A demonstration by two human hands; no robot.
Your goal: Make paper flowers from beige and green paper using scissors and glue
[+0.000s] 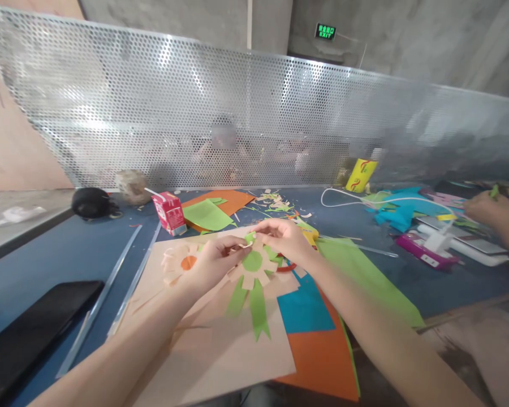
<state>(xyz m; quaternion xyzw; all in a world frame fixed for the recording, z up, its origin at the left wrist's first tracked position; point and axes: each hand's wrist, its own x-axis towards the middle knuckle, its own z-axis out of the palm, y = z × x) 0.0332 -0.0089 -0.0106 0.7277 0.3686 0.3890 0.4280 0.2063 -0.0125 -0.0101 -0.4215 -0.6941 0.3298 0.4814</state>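
Note:
Both my hands hold a paper flower (253, 267) above the table. It has beige petals, a green round centre and green ribbon tails hanging down. My left hand (212, 261) grips its left side. My right hand (280, 236) pinches a petal at the flower's top edge. A second beige flower with an orange centre (178, 262) lies just left of my left hand on a beige sheet (233, 350).
Blue, orange and green paper sheets (318, 333) lie under my right forearm. A red milk carton (169, 212), a black tablet (29, 333), two clear rulers (110, 294) and a yellow cup (360, 175) stand around. Another person's hand (490, 212) works at the right by a white charger (439, 240).

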